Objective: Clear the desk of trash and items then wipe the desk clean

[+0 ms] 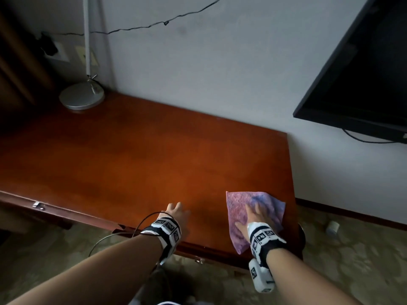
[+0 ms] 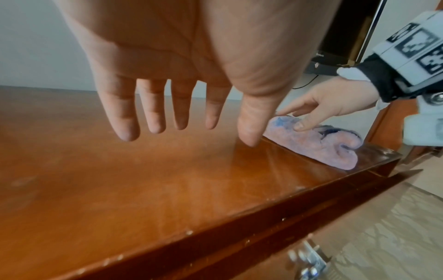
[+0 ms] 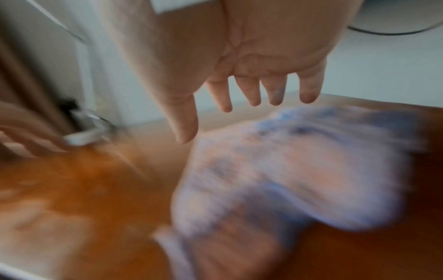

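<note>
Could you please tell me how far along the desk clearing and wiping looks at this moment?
Clearing looks done: the desk shows no trash, only a lamp at its far left corner. Wiping is in hand: the right hand is spread over the cloth at the desk's near right corner, though the left wrist view leaves contact unclear. The left hand is open and holds nothing. Most of the desk probably still needs wiping.

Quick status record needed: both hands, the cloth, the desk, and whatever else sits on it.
left hand: open, fingers spread over the desk, holding nothing
right hand: open, over the cloth; contact unclear
pink-and-blue cleaning cloth: spread near the desk's right front corner
reddish-brown wooden desk: top mostly bare
round silver lamp base: far left corner of desk
</note>
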Demonstrator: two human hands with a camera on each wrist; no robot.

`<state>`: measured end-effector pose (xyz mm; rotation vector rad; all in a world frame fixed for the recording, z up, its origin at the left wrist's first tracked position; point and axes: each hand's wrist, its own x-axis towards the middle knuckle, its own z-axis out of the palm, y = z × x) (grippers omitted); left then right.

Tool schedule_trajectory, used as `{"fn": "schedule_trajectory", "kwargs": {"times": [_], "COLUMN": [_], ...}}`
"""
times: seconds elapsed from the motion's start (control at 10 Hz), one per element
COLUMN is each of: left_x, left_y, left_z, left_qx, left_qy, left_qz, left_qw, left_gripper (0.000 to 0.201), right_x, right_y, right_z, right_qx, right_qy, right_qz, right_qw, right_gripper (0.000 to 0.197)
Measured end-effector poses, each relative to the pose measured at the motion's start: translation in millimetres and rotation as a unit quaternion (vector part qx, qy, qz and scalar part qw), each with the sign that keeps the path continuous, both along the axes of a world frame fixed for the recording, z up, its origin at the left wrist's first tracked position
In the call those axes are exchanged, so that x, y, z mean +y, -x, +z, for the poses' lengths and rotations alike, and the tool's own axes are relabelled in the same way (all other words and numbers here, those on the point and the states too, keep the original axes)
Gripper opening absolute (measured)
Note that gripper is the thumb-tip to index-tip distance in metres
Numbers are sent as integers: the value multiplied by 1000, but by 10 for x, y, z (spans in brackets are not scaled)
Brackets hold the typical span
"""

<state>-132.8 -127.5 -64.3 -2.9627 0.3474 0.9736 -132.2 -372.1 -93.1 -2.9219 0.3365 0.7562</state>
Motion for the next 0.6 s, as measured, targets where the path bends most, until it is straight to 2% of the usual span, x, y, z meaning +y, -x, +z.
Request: {"fn": "schedule_trajectory", "kwargs": {"times": [0.1, 0.3, 0.4, 0.6], "left_x": [-65, 87, 347, 1174], "left_y": [-18, -126, -177, -124], "left_z": [71, 304, 498, 871], "left_qx": [-19, -64, -83, -142], "left_qy": [-2, 34, 52, 68], "left_qz": [8, 91, 137, 247], "left_qw": [1000, 993, 986, 956], "left_gripper": [49, 58, 61, 60], "right_x": [273, 867, 1226, 2195], "right_y": [-44, -246, -407, -637], "right_z": [158, 610, 884, 1366], "right_qx": [-13, -29, -39, -52], "right_qy": [-81, -153, -188, -198], "right_qz": [30, 109, 157, 258], "right_qw": [996, 982, 969, 944], "right_gripper": [77, 69, 64, 57]}}
